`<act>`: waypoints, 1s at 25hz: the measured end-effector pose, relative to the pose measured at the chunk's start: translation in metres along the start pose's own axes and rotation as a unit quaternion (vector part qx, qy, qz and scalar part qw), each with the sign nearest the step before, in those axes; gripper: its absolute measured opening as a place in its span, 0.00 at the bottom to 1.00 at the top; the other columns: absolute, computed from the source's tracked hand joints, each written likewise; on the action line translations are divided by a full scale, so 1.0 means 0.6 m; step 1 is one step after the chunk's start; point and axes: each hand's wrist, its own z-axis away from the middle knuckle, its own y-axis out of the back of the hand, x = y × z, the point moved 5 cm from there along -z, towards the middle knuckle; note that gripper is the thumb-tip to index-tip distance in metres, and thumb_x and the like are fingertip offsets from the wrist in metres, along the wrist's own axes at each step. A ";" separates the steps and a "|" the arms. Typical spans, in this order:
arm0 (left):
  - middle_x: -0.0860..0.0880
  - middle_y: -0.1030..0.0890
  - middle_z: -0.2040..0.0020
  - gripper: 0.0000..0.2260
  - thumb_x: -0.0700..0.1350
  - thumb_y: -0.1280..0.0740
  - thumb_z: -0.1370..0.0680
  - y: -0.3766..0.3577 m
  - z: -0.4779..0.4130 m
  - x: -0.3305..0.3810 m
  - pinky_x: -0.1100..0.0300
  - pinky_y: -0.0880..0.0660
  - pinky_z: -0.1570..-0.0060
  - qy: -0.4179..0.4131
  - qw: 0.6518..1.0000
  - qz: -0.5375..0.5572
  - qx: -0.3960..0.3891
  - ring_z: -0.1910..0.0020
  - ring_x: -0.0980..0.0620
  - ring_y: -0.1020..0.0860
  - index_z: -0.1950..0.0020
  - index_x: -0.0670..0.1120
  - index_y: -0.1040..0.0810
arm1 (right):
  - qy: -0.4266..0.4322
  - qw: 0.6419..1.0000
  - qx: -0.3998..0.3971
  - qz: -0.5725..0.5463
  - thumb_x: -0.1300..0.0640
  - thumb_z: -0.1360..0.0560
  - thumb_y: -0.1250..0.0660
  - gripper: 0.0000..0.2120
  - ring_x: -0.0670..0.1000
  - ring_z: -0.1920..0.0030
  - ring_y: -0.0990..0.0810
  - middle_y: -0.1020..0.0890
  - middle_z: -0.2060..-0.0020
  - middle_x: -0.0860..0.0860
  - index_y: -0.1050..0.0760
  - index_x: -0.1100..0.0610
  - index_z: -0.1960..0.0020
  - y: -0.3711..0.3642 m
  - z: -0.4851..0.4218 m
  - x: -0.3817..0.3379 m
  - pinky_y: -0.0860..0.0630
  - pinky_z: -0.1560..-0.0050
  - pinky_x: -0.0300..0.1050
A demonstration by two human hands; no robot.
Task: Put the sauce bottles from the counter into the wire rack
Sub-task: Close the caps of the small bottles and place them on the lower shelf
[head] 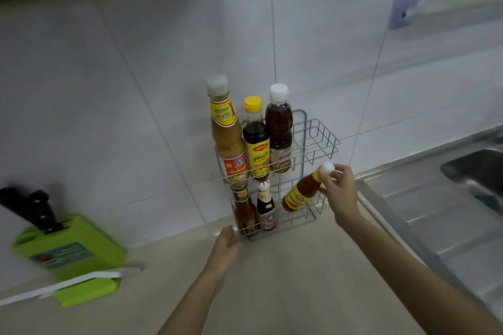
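A two-tier wire rack (321,141) stands on the counter against the tiled wall. Its upper tier holds a tall tan sauce bottle (227,138), a dark bottle with a yellow cap (255,144) and a brown bottle with a white cap (279,133). The lower tier holds a red chilli sauce bottle (245,212) and a small dark bottle (266,209). My right hand (340,193) grips an orange sauce bottle (299,193) by its white-capped neck, tilted, its base over the lower tier's right side. My left hand (226,242) rests open by the rack's lower left corner.
A green knife block (70,247) with black-handled knives (30,206) sits at the left, a white strip (68,284) lying across its base. A steel sink (473,174) and its drainboard (435,220) lie to the right. A purple wall hook (404,10) hangs above.
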 end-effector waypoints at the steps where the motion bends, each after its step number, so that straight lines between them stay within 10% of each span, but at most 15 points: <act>1: 0.45 0.33 0.27 0.21 0.37 0.41 0.19 -0.004 -0.005 0.002 0.61 0.37 0.37 -0.006 1.000 -0.004 -0.007 0.30 0.49 0.32 0.26 0.44 0.38 | 0.016 0.999 -0.032 0.038 0.56 0.23 0.33 0.13 0.58 0.46 0.20 0.21 0.46 0.59 0.31 0.58 0.42 -0.015 -0.005 0.005 0.19 0.48 0.55; 13: 0.54 0.29 0.34 0.24 0.32 0.45 0.19 -0.036 -0.007 0.015 0.63 0.37 0.39 -0.036 0.999 0.034 -0.017 0.36 0.58 0.33 0.24 0.48 0.38 | 0.221 0.870 -0.298 0.324 0.53 0.21 0.38 0.15 0.52 0.50 0.20 0.20 0.51 0.51 0.33 0.61 0.39 -0.117 0.001 0.030 0.26 0.55 0.46; 25: 0.46 0.41 0.22 0.25 0.43 0.42 0.18 -0.006 0.023 -0.016 0.58 0.39 0.29 0.016 0.982 -0.172 -0.077 0.24 0.47 0.39 0.22 0.44 0.44 | 0.042 0.880 -0.341 0.328 0.51 0.21 0.37 0.26 0.55 0.30 0.31 0.30 0.29 0.57 0.39 0.58 0.27 -0.060 0.022 0.042 0.33 0.32 0.48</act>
